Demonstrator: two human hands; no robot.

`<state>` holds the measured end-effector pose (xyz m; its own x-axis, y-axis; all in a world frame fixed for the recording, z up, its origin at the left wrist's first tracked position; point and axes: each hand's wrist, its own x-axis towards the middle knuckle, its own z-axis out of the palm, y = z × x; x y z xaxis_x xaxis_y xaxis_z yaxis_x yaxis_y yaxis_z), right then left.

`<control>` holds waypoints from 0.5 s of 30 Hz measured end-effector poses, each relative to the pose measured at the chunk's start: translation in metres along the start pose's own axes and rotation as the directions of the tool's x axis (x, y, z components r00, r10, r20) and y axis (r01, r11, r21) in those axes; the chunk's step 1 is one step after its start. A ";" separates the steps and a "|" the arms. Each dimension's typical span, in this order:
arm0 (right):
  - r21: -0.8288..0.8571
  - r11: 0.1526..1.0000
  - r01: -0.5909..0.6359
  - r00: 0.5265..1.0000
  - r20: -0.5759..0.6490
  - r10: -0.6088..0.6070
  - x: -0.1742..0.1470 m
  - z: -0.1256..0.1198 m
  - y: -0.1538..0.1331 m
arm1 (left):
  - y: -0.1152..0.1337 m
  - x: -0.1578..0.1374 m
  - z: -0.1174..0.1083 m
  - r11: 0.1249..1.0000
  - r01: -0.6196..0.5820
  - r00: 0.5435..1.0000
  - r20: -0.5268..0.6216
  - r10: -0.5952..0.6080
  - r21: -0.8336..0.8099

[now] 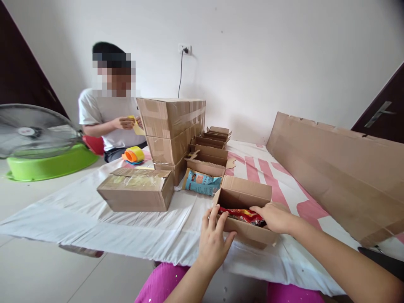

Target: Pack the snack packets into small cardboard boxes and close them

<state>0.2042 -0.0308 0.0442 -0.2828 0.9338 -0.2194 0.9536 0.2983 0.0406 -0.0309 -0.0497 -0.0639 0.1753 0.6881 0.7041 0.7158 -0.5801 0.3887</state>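
Observation:
In front of me stands an open cardboard box [252, 233], with a shiny red packet [241, 214] lying inside it. My left hand [214, 235] rests with spread fingers on the box's near left corner, the thumb against its front wall. At the right end, my right hand [276, 216] reaches over the rim with its fingers on the packet; some fingertips are hidden inside. Just behind the box, to the left, a blue packet [202, 183] lies at the foot of another open box [210, 162].
A taped box [135, 191] sits left, before stacked closed boxes [170, 122]. More open boxes [217, 136] line up behind. Across the table, a person [109, 113] holds yellow material near orange and yellow rolls [134, 155]. A large cardboard sheet [334, 168] stands right; a fan [30, 132] is left.

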 end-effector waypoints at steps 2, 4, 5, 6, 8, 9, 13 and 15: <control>0.013 1.000 -0.018 1.000 -0.022 0.019 0.007 0.006 0.000 | -0.001 0.000 -0.001 1.000 0.005 1.000 0.008 -0.005 -0.022; 0.047 0.999 -0.009 0.999 -0.052 0.012 0.010 0.011 0.000 | -0.002 -0.001 -0.002 0.999 0.004 1.000 0.016 -0.003 -0.043; 0.072 0.997 -0.004 0.997 -0.076 0.009 0.010 0.012 -0.001 | -0.003 -0.001 -0.002 0.999 0.002 1.000 0.016 -0.002 -0.052; 0.099 0.995 0.002 0.994 -0.106 0.008 0.010 0.013 -0.001 | -0.003 -0.002 -0.003 0.998 0.000 1.000 0.011 0.000 -0.059; 0.152 0.988 0.019 0.984 -0.179 0.008 0.007 0.015 0.000 | -0.003 -0.004 -0.002 0.997 -0.006 1.000 -0.006 0.005 -0.073; 0.215 0.976 0.038 0.972 -0.236 0.015 0.006 0.017 0.002 | -0.003 -0.005 -0.002 0.997 -0.005 1.000 -0.017 0.004 -0.079; 0.686 0.696 0.211 0.839 -0.493 0.232 -0.004 0.019 0.016 | -0.003 -0.011 0.000 0.992 0.036 0.997 -0.067 -0.044 -0.117; 0.856 0.423 0.295 0.777 -0.473 0.416 -0.013 0.015 0.025 | -0.004 -0.012 0.000 0.991 0.038 0.996 -0.069 -0.047 -0.130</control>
<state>0.2331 -0.0385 0.0331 0.1278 0.9428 0.3079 0.4088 0.2328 -0.8825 -0.0354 -0.0558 -0.0740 0.0939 0.6829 0.7244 0.6281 -0.6052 0.4891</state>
